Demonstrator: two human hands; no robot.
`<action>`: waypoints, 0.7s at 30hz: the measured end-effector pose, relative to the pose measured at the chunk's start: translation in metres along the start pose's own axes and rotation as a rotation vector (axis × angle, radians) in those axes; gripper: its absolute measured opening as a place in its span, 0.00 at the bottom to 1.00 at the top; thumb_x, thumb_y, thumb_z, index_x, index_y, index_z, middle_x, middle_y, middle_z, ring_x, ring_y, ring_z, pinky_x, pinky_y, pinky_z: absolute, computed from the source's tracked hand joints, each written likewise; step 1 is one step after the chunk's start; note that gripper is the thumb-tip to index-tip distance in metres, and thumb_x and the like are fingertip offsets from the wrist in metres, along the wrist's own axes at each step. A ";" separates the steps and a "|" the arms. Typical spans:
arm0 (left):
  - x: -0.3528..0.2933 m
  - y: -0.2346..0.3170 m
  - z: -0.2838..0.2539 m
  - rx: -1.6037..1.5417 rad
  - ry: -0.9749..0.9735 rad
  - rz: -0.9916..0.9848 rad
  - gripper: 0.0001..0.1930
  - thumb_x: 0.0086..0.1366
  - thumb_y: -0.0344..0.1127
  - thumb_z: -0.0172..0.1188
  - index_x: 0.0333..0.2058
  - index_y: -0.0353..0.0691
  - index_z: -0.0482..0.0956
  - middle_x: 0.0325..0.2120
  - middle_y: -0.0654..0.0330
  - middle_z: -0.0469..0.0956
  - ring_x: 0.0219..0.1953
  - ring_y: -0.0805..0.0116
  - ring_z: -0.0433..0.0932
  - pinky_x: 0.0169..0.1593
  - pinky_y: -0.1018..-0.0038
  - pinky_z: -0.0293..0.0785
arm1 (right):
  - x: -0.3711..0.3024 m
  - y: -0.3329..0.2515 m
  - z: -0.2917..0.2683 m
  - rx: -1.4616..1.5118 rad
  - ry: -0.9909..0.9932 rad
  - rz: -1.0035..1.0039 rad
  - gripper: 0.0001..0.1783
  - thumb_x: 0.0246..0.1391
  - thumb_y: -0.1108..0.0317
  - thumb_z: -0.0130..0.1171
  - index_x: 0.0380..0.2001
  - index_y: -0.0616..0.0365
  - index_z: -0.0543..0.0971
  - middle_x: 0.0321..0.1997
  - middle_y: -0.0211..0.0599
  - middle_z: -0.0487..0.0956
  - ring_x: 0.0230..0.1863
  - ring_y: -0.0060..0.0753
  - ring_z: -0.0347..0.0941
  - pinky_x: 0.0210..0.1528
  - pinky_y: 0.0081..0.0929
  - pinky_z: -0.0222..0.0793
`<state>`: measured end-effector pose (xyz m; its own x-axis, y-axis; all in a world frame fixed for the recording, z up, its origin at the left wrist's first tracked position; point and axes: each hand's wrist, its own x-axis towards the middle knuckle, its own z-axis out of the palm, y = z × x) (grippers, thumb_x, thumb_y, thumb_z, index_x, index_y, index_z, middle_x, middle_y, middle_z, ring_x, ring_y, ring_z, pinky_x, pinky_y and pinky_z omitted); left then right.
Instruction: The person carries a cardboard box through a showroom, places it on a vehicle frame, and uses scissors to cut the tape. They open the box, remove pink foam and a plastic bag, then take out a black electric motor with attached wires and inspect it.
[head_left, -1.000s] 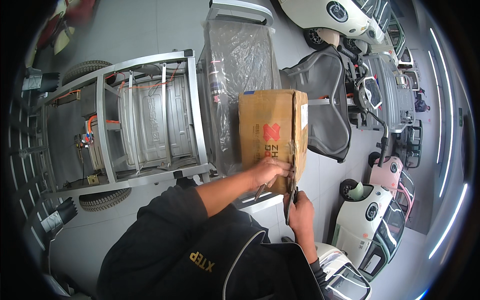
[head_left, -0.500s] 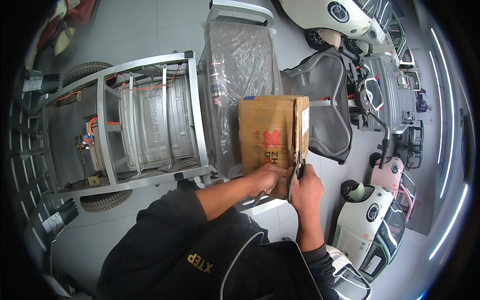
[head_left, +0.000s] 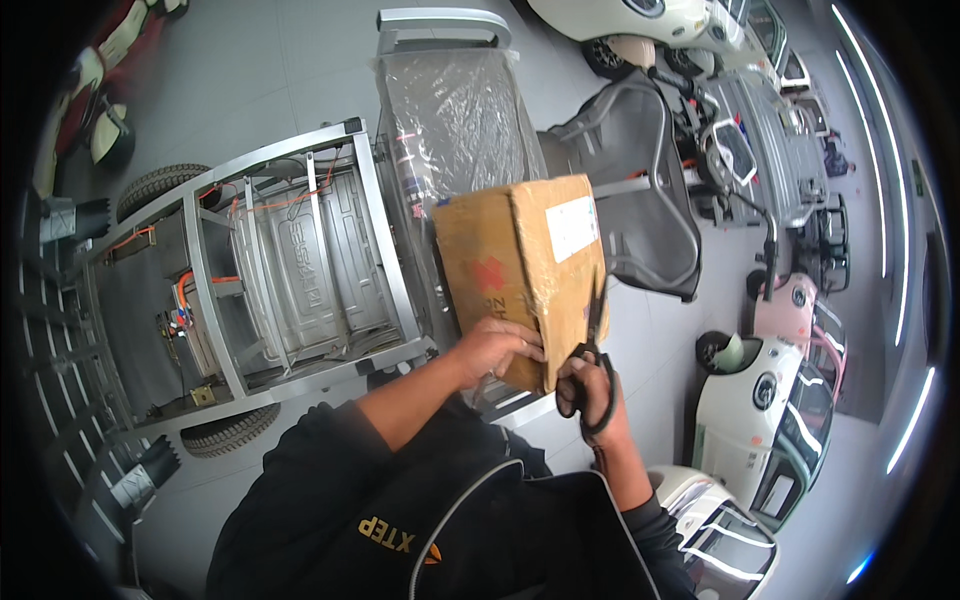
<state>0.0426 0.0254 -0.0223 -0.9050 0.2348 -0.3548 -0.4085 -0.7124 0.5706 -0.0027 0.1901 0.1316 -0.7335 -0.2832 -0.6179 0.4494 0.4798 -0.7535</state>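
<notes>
Grey floor [head_left: 652, 365], scissors [head_left: 590, 350] in right-hand fingers [head_left: 578, 372]

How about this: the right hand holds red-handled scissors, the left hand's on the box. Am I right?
No: the head view shows black handles, not red. The right hand holds scissors, and the left hand is on the box.

Carton [head_left: 510, 285]: cardboard, matt; label [head_left: 570, 227], smooth paper. Scissors [head_left: 590, 351]: smooth, plastic-looking grip. Wrap [head_left: 455, 115]: clear plastic film, wrinkled, glossy. Frame [head_left: 389, 240]: smooth metal. Sleeve [head_left: 335, 440]: cloth, matt.
</notes>
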 end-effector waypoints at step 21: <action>-0.035 0.029 0.011 0.709 0.353 -0.239 0.23 0.71 0.48 0.62 0.42 0.27 0.84 0.32 0.57 0.87 0.25 0.73 0.77 0.27 0.73 0.71 | -0.094 0.167 -0.024 -0.482 0.029 0.000 0.16 0.56 0.57 0.65 0.33 0.60 0.77 0.27 0.43 0.81 0.30 0.46 0.79 0.36 0.40 0.74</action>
<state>0.0616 0.0037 0.0146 -0.7421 0.0213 -0.6700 -0.6700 -0.0559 0.7403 0.1286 0.3166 0.0694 -0.7505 -0.2634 -0.6061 0.1668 0.8120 -0.5594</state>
